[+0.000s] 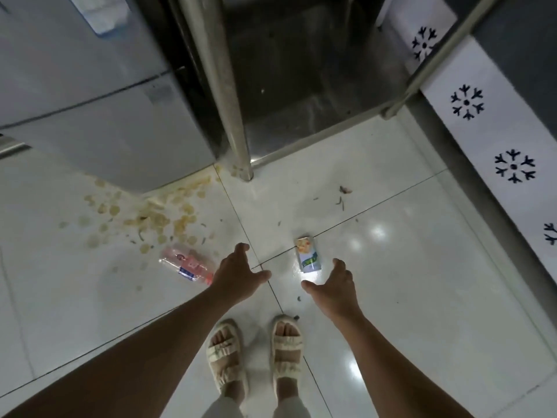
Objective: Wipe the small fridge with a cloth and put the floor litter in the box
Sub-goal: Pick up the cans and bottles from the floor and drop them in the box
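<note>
I look straight down at a white tiled floor (407, 267). A small drink can (308, 256) with a blue, white and orange label lies on its side ahead of my feet. A clear plastic bottle (187, 267) with a pink and blue label lies to its left. My left hand (238, 276) hangs open above the floor just right of the bottle, empty. My right hand (334, 289) hangs open just below and right of the can, empty. The grey small fridge (99, 125) stands at upper left. No cloth or box is in view.
Yellowish crumbs and stains (150, 218) spread over the floor by the fridge corner. A steel table leg (220, 86) stands beside a dark steel shelf (301, 86). A white panel with black snowflake marks (482, 131) runs along the right. Small scraps (343, 194) lie near the can.
</note>
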`<move>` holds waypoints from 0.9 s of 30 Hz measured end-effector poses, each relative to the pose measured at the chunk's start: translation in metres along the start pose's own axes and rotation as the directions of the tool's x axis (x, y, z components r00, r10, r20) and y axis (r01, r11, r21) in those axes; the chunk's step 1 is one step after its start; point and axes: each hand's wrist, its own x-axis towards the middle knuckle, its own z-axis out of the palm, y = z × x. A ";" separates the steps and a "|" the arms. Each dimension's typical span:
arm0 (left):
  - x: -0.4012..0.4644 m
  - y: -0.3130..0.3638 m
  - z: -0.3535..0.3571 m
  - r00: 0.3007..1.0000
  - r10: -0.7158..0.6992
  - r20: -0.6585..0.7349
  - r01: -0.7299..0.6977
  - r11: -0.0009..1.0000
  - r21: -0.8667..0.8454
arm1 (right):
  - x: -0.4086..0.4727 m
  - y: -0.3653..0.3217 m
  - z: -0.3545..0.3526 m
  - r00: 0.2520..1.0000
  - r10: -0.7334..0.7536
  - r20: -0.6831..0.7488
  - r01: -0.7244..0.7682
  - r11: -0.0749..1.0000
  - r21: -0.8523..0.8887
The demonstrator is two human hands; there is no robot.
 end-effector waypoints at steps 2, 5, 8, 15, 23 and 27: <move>0.040 -0.013 0.025 1.000 -0.003 0.004 0.003 1.000 -0.009 | 0.040 0.019 0.023 1.000 0.000 -0.011 0.000 1.000 0.003; 0.099 -0.035 0.063 1.000 -0.005 0.001 0.005 1.000 -0.003 | 0.100 0.047 0.060 0.999 -0.024 -0.037 0.024 1.000 -0.014; 0.155 -0.060 0.098 1.000 -0.011 -0.015 0.011 1.000 0.012 | 0.158 0.072 0.096 0.997 -0.046 -0.061 0.043 0.998 -0.044; 0.240 -0.107 0.155 1.000 0.006 -0.030 -0.004 0.998 0.055 | 0.264 0.115 0.158 0.979 -0.090 -0.182 0.061 0.986 -0.158; 0.261 -0.145 0.170 0.999 -0.025 -0.025 0.026 1.000 0.017 | 0.305 0.135 0.198 0.970 -0.046 -0.238 -0.007 0.977 -0.215; 0.249 -0.155 0.155 0.997 -0.058 -0.041 0.057 0.998 -0.026 | 0.289 0.126 0.209 0.977 -0.058 -0.207 -0.003 0.958 -0.286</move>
